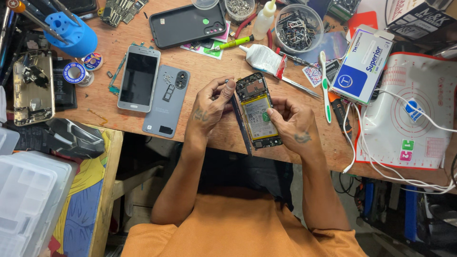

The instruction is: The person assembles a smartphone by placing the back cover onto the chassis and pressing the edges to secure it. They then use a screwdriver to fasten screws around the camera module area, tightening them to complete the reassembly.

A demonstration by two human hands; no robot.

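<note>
Holding: the right hand point(291, 124) is clamped on the opened smartphone point(253, 90), with the fingers on its right edge and the thumb over the battery point(256, 121) beside a small green sticker.
Pinching: the left hand point(210, 108) has thumb and forefinger closed on a thin tool point(226, 82). Only a small silvery tip shows, so its kind cannot be told.
Position of phone: it lies between the two hands, just above the near edge of the wooden bench point(102, 107), back side up with the boards exposed.
Long axis: it runs away from the person and leans slightly left at the far end. The dark left edge looks raised, so the phone seems tilted rather than flat.
Nearer hand: both are in contact or nearly so. The right hand is on the lower right half. The left hand is against the left edge, its pinched fingertips level with the phone's far end.
Spacing of hands: they are apart, separated by the phone's width.
Left of the left hand: a grey back cover point(164, 112) is nearby, with a silver smartphone point(139, 78) touching its left side.
Beyond the hands: a white glue tube point(261, 58) and a black phone case point(188, 24).
Right of the right hand: a white toothbrush point(325, 90) and a blue-and-white box point(364, 64).
</note>
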